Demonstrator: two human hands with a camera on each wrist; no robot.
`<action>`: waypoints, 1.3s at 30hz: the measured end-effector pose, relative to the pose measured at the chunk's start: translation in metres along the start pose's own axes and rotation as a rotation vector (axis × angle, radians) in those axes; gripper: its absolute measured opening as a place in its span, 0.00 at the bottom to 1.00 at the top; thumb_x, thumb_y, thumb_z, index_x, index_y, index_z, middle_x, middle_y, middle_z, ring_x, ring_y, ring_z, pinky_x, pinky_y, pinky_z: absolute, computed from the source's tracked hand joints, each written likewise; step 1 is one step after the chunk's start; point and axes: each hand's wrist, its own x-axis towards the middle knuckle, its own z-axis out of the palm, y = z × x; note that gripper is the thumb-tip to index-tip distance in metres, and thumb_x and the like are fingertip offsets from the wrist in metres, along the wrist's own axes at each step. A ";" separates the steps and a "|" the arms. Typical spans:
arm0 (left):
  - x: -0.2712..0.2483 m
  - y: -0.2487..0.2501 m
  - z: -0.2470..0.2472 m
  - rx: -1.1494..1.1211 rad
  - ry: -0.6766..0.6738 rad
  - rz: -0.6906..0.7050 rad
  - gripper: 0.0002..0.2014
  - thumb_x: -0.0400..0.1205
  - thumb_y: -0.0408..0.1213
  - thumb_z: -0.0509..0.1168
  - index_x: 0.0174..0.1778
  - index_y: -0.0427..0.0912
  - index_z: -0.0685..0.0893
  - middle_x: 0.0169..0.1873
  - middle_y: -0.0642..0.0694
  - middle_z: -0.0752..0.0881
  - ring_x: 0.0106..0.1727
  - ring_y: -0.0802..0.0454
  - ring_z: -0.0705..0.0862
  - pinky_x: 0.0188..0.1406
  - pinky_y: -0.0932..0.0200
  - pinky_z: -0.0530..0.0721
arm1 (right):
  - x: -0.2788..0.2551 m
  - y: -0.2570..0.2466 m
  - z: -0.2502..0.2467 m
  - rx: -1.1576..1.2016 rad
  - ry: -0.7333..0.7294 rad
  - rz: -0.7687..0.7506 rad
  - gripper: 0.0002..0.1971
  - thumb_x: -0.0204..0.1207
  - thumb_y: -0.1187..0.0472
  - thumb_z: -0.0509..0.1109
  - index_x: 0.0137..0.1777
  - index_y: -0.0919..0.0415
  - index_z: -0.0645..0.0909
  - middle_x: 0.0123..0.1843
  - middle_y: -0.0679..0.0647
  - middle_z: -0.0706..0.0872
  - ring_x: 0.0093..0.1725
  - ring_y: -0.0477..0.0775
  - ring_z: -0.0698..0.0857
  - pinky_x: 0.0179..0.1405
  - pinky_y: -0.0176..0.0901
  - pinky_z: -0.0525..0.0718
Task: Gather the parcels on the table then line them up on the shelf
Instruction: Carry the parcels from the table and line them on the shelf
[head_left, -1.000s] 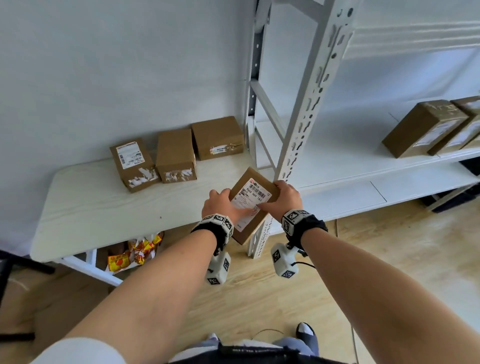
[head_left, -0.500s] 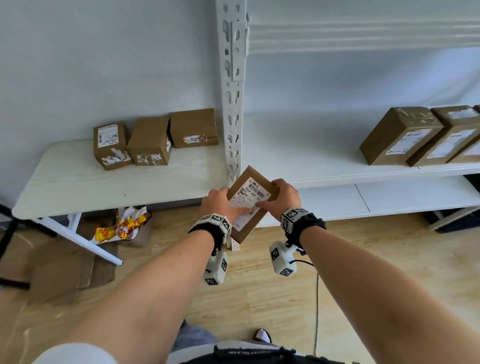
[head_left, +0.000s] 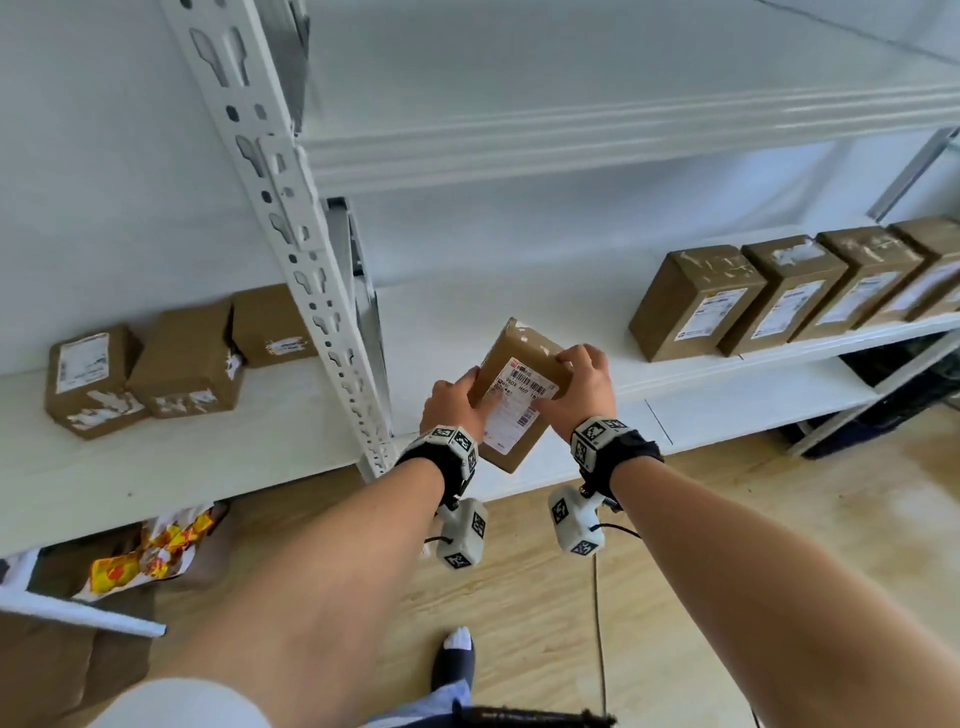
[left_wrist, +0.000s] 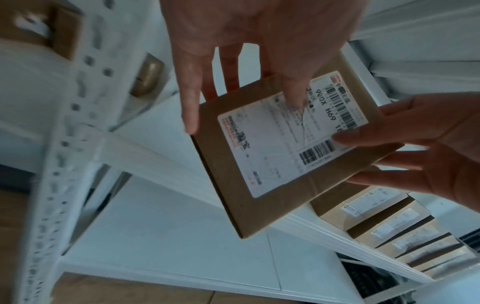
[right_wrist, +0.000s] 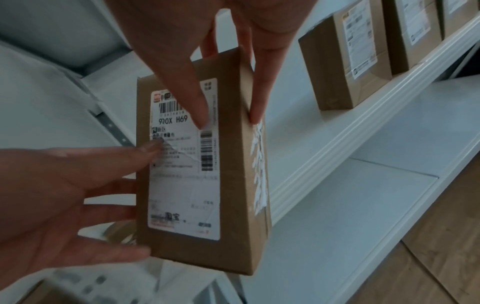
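I hold a brown cardboard parcel (head_left: 519, 395) with a white barcode label in both hands, in the air just in front of the middle shelf board (head_left: 519, 291). My left hand (head_left: 457, 400) grips its left edge, thumb on the label and fingers behind. My right hand (head_left: 576, 379) pinches its upper right corner. The left wrist view shows the parcel (left_wrist: 285, 154) tilted, label face towards the camera. In the right wrist view the parcel (right_wrist: 197, 185) stands on end. Several parcels (head_left: 696, 306) stand in a row on the shelf to the right. Three parcels (head_left: 187, 358) lie on the white table (head_left: 208, 457) to the left.
A white perforated shelf upright (head_left: 291, 234) stands between table and shelf, left of my hands. Bare shelf board lies between the held parcel and the row of parcels (right_wrist: 345, 67). A lower shelf board (head_left: 753, 405) sits below. A yellow and red bag (head_left: 150, 551) lies under the table.
Both hands have carried the parcel to the right, from in front of the upright to the front of the shelf, and raised it. More of the shelf row has come into view.
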 end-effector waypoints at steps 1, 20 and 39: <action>0.013 0.009 0.006 -0.014 -0.006 0.030 0.24 0.87 0.57 0.60 0.79 0.59 0.74 0.59 0.40 0.79 0.59 0.39 0.84 0.60 0.51 0.82 | 0.012 0.004 -0.007 -0.013 0.021 0.013 0.29 0.61 0.69 0.82 0.63 0.60 0.77 0.74 0.57 0.69 0.55 0.54 0.81 0.57 0.52 0.88; 0.140 0.174 0.104 -0.054 -0.049 0.134 0.34 0.88 0.44 0.60 0.88 0.52 0.50 0.77 0.40 0.70 0.72 0.35 0.78 0.71 0.43 0.74 | 0.188 0.086 -0.075 -0.216 0.002 -0.100 0.24 0.69 0.79 0.67 0.63 0.60 0.73 0.65 0.58 0.72 0.57 0.63 0.80 0.51 0.53 0.86; 0.125 0.200 0.139 0.042 0.067 0.057 0.35 0.83 0.45 0.71 0.82 0.46 0.59 0.78 0.43 0.71 0.60 0.31 0.84 0.55 0.43 0.83 | 0.207 0.132 -0.073 -0.424 -0.030 -0.370 0.29 0.61 0.66 0.78 0.63 0.59 0.74 0.73 0.62 0.72 0.82 0.68 0.62 0.81 0.64 0.63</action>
